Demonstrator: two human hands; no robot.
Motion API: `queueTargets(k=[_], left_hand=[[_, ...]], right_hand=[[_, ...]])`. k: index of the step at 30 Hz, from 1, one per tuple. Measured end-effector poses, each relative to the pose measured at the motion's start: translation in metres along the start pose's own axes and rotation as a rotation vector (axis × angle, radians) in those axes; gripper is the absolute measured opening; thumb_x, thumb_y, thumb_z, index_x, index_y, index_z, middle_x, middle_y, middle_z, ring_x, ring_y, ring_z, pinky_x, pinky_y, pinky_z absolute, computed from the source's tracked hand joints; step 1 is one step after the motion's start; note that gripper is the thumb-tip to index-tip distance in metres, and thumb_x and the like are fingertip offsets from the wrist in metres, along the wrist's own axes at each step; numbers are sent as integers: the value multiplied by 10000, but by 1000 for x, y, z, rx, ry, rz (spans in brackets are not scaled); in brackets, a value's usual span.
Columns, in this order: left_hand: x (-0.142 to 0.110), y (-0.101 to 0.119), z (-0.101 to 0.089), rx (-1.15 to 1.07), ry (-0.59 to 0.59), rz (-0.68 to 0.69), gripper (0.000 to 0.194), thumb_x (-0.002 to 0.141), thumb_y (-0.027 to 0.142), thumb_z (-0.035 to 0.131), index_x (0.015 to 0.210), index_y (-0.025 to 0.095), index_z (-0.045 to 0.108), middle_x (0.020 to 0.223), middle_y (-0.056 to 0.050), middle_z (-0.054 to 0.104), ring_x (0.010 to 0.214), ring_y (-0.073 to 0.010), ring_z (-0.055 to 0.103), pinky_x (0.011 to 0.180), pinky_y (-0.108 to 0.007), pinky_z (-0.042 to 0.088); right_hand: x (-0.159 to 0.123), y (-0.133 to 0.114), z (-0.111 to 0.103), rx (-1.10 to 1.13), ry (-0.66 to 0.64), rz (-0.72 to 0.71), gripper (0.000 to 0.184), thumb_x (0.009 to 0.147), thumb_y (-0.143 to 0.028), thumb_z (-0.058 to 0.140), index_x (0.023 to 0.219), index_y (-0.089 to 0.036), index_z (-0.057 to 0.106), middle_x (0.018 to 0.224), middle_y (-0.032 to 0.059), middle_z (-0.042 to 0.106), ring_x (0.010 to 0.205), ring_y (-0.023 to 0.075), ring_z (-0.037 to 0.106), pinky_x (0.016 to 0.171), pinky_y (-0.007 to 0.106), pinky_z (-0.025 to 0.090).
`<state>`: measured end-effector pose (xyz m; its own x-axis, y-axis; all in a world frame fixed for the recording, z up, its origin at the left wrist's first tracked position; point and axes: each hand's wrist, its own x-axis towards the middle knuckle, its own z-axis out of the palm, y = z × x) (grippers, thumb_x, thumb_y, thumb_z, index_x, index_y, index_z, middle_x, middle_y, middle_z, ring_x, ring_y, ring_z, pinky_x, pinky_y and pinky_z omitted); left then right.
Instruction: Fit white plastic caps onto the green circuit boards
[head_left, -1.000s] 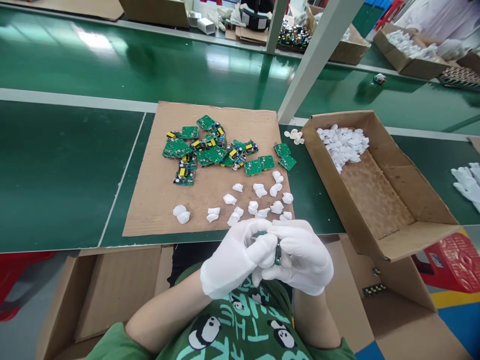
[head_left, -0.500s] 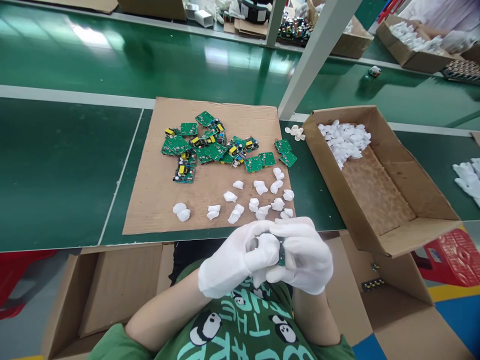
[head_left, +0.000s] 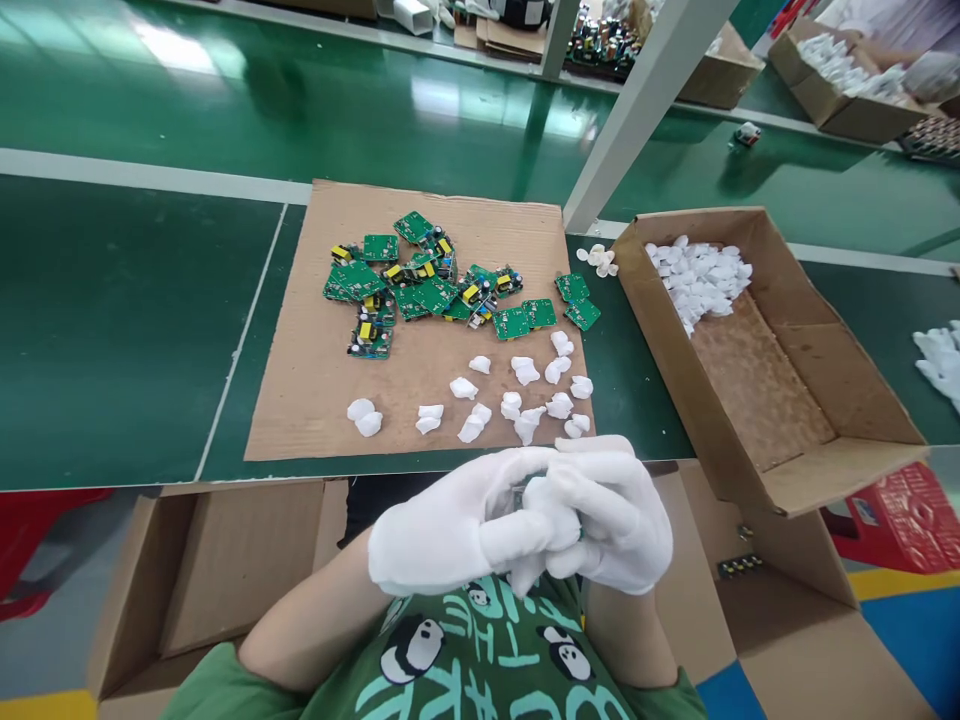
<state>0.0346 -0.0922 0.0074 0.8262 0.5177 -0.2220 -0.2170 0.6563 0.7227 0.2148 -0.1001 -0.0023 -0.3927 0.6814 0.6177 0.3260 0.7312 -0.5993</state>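
Now the white-gloved left hand [head_left: 457, 528] and white-gloved right hand [head_left: 621, 520] had closed further over a small dark-green piece [head_left: 519, 493] (barely a sliver showed), fingers pinching it between them by the near edge of the green counter [head_left: 112, 340]; the close two-handed work apparently remained unfinished.

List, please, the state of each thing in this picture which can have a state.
Left hand: gloved, fingers curled, touching the right.
Right hand: gloved, fingers bent, touching the left.
Small item between the hands: held, mostly hidden.
Upper right box: open, partly filled.
Lower left box: open.
Lower right box: open.
Cardboard sheet: flat.
Circuit boards: bunched, many overlapping.
White pieces: loose, scattered.
White glove: unworn.
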Motion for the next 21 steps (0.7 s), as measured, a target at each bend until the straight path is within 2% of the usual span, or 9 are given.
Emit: queueTargets(k=[3, 6, 9, 12, 14, 16, 18, 21], left_hand=[[-2, 6, 2, 69, 46, -43, 108, 920, 285, 587, 910, 182, 555, 713, 18, 587, 495, -67, 509, 465, -168, 390], [-2, 4, 0, 65, 14, -7, 186, 919, 361, 574, 937, 177, 553, 722, 7, 581, 483, -70, 503, 456, -178, 367], [-1, 2, 0, 65, -46, 47, 259, 874, 413, 592, 971, 178, 544, 736, -1, 572, 520, -93, 491, 499, -217, 390], [3, 5, 5, 228, 24, 99, 158, 771, 232, 644, 819, 181, 503, 691, 33, 457, 621, -110, 433, 588, -249, 385], [5, 8, 11, 374, 117, 90, 143, 743, 120, 587, 734, 183, 459, 679, 45, 370, 643, -105, 367, 592, -248, 344], [6, 11, 14, 470, 175, 55, 134, 736, 87, 546, 723, 182, 453, 691, 45, 360, 642, -100, 344, 576, -243, 322], [5, 12, 14, 482, 153, 56, 138, 718, 102, 564, 729, 183, 454, 719, 41, 402, 657, -101, 368, 585, -239, 338], [2, 12, 10, 352, 14, 92, 117, 746, 150, 572, 730, 182, 460, 733, 28, 464, 672, -111, 437, 615, -241, 395]], right_hand=[[-1, -1, -2, -120, 8, -50, 377, 986, -477, 488, 1317, -298, 514, 864, 25, 656, 758, 187, 674, 666, 347, 592], [-15, -2, 4, -138, 126, 2, 376, 969, -456, 530, 1316, -312, 534, 955, 54, 646, 877, 215, 664, 708, 375, 591], [-31, -4, 12, -163, 190, 27, 340, 922, -342, 615, 1257, -381, 571, 1039, 58, 648, 896, 235, 650, 650, 380, 586], [-35, -6, 16, -208, 251, 51, 431, 863, -247, 679, 1252, -385, 555, 1007, 50, 640, 823, 228, 636, 615, 389, 588], [-31, -7, 14, -219, 206, 62, 445, 865, -221, 668, 1273, -337, 536, 964, 46, 608, 813, 209, 623, 620, 367, 589], [-27, -7, 9, -242, 70, 57, 408, 874, -200, 652, 1258, -288, 546, 955, 44, 574, 851, 192, 619, 660, 333, 590], [-23, -6, 4, -260, -22, 29, 350, 892, -211, 642, 1231, -249, 567, 977, 53, 557, 894, 183, 612, 700, 311, 587], [-21, -6, 1, -248, 26, -18, 337, 935, -301, 607, 1253, -198, 563, 990, 67, 561, 898, 187, 605, 717, 324, 589]])
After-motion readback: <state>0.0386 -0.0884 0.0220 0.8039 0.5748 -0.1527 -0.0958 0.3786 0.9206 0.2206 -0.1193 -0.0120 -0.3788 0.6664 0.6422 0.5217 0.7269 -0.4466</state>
